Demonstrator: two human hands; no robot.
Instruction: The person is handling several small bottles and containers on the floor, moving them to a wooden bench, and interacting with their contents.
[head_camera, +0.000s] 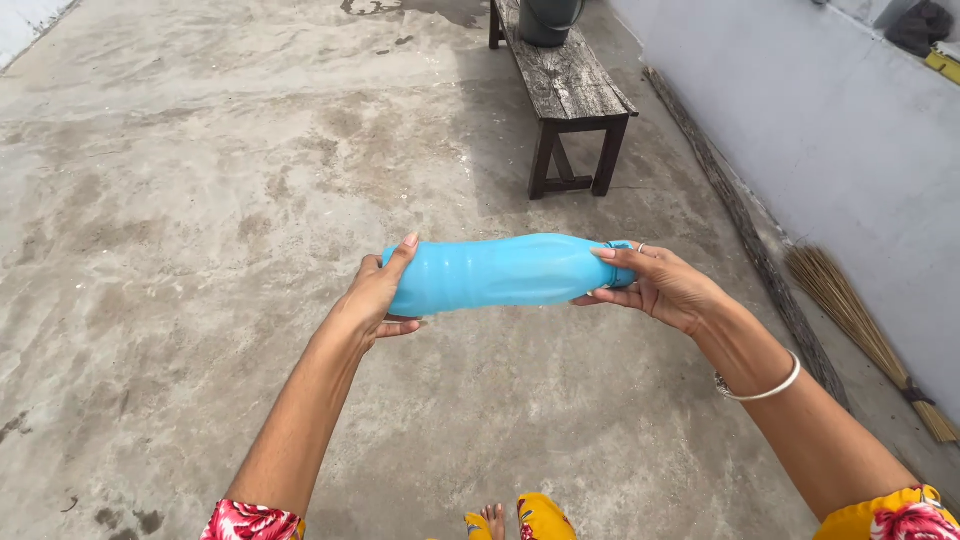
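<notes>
A light blue plastic bottle (500, 271) is held sideways in front of me, above a concrete floor. My left hand (377, 293) cups its base end, thumb on top and fingers underneath. My right hand (655, 285) grips the neck end, where the cap sits hidden behind my fingers. A silver bangle circles my right wrist. Both arms are stretched forward, with red and yellow floral sleeves at the bottom edge.
A dark wooden bench (565, 85) stands ahead with a grey bucket (548, 20) on its far end. A grass broom (865, 325) lies along the white wall (820, 120) at right. Stained concrete floor (200, 200) spreads to the left. My toes show at the bottom.
</notes>
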